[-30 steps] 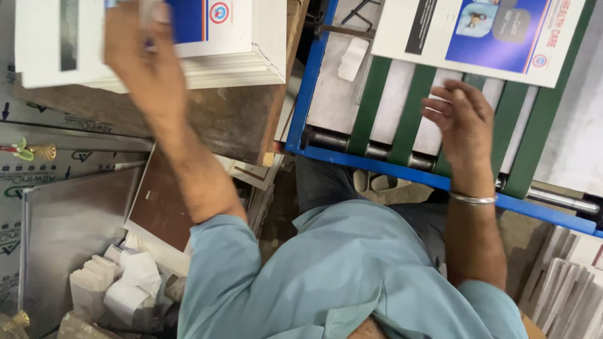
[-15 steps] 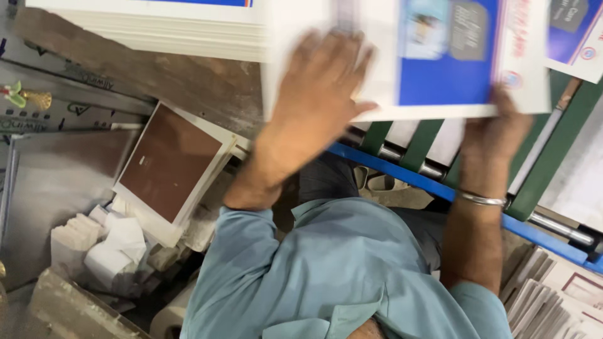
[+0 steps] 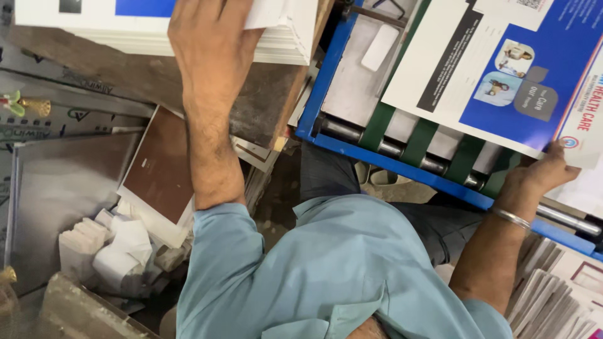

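Paper stack (image 3: 276, 37) lies left of the sheet (image 3: 496, 75) on the feeder (image 3: 352, 94).

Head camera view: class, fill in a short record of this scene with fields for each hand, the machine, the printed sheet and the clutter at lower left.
Left hand: left hand lies flat on the stack of white sheets on a wooden board.
Right hand: right hand touches the lower edge of the printed sheet; a metal bangle is on the wrist.
Machine: blue-framed feed table with green belts over steel rollers.
Printed sheet: white with a blue panel, lying on the belts.
Lower left: a brown board and white paper scraps.
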